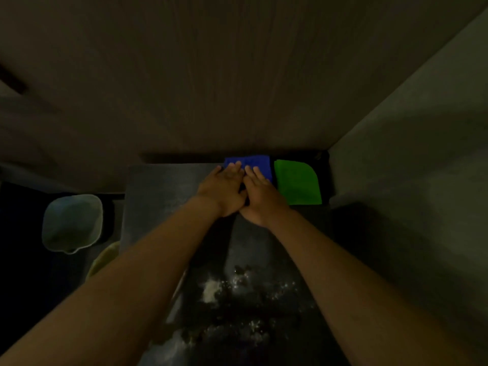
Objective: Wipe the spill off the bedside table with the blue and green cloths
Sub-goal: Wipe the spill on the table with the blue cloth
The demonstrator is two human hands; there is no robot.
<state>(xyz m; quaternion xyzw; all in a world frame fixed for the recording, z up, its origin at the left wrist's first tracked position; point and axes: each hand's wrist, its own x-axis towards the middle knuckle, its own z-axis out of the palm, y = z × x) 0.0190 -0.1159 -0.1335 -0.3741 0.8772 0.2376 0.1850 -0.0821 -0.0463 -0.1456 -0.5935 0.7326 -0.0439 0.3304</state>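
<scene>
Dim light, no writing readable anywhere. Two cloths at the far edge of the bench (158, 196): one blue cloth (250, 161), one green cloth (297, 182) just beside it. Left hand (224, 190) and right hand (260, 199) lie flat, fingers spread, touching, on the blue. One spill (237, 294), near edge, powdery white and dark.
</scene>
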